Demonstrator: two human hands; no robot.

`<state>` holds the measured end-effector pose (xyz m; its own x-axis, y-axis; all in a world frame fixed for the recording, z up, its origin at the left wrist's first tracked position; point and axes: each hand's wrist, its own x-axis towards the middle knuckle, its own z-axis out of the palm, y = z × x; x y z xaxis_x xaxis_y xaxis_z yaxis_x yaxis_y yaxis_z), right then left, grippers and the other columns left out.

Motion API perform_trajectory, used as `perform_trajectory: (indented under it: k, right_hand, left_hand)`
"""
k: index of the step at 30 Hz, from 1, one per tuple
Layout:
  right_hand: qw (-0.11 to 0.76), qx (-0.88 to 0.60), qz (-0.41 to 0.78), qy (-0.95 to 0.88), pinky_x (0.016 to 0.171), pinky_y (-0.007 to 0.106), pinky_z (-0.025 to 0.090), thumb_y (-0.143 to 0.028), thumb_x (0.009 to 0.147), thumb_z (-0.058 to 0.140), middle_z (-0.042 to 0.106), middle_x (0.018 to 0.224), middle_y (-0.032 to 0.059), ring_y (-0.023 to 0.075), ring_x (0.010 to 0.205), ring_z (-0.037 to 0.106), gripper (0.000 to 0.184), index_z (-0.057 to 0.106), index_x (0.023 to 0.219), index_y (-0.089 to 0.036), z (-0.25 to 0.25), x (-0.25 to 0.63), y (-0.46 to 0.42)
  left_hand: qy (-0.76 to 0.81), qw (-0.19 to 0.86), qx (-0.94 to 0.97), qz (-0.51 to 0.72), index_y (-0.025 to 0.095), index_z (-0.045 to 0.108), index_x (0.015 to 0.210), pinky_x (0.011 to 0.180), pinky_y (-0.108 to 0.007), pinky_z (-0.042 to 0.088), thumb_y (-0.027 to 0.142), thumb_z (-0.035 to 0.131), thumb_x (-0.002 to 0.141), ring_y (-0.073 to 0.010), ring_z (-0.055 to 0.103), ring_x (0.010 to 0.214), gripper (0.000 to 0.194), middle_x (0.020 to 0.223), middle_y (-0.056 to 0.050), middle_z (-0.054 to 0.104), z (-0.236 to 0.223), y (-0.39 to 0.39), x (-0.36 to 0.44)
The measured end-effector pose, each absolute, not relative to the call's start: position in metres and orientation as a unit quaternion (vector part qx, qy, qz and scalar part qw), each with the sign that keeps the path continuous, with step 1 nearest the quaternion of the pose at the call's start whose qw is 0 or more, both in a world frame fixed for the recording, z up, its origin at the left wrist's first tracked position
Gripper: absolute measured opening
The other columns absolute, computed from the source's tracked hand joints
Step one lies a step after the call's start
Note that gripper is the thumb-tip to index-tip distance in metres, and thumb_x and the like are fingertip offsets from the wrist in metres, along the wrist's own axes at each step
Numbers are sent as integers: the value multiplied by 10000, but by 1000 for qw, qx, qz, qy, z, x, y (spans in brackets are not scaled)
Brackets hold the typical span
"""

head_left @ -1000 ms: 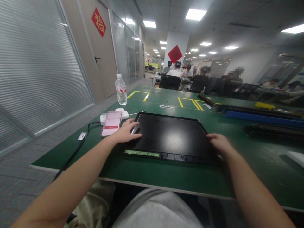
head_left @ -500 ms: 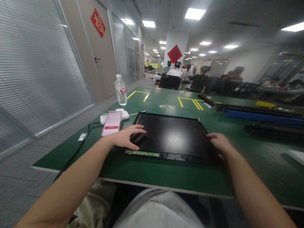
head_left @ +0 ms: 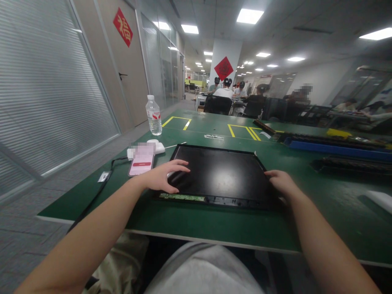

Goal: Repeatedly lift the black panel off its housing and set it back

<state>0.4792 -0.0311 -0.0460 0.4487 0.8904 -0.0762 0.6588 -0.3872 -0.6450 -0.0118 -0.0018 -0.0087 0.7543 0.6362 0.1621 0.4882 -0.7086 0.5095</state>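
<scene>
A black LCD display panel lies face up on the green table before me, with a green circuit board strip along its near edge. My left hand rests at the panel's left side, thumb and fingers spread apart over its edge. At the opposite side, my right hand has closed on the panel's right edge. Some of the right fingers are hidden beside or under the frame. A phone with a lit screen leans against a white object just beyond my left wrist.
A water bottle stands at the table's far left. Along the right lie a blue strip and dark long parts. A black cable runs over the left table edge. Several people sit at tables in the background.
The whole view has shifted slightly, so things appear a little farther left. Both hands keep their places on the panel.
</scene>
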Motion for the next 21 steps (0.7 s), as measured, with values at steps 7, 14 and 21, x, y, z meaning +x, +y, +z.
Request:
perform_trajectory:
  k: [7,14,21]
  right_hand:
    - [270,-806,205,-485,693,240,504,-1,639,513,753,977,99,194,809,688,552,743,1122,-137,-46,480,-30]
    - [272,-805,211,-483,697,238,505,-4,655,516,757,970,90,195,825,693,540,747,1116,-161,-44,478,-31]
    - [281,-800,192,-494,759,261,514,0,629,526,753,1011,97,215,900,692,515,760,1059,-159,-47,481,-30]
  left_hand:
    - [329,215,907,156,261,617,1309,1154,-426,331,455,764,699,-319,436,1383,658,1522,-98,444,-10,0,-13]
    - [480,120,842,217,168,679,1214,1129,-452,370,534,513,846,-327,513,1288,544,1375,-148,562,-20,13,-14]
    - [534,71,821,189,189,769,1062,1099,-465,416,327,489,771,-350,585,1186,426,1205,-141,676,-26,22,-16]
